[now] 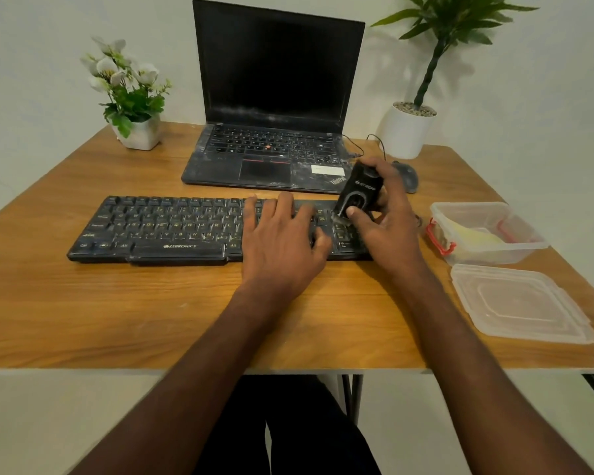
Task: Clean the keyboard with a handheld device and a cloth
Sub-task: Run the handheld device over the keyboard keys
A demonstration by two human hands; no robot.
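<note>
Your right hand (386, 214) has its grip wrapped around the black handheld device (357, 192), thumb on its front, holding it tilted with its lower end touching the right end of the keyboard (172, 228). Your left hand (282, 241) lies flat and released, fingers straight, pressing on the keys just left of the device. The keyboard sits on the table (151, 303) in front of the laptop (271, 97). An open plastic box (487, 231) stands to its right, its lid (522, 303) nearer you.
</note>
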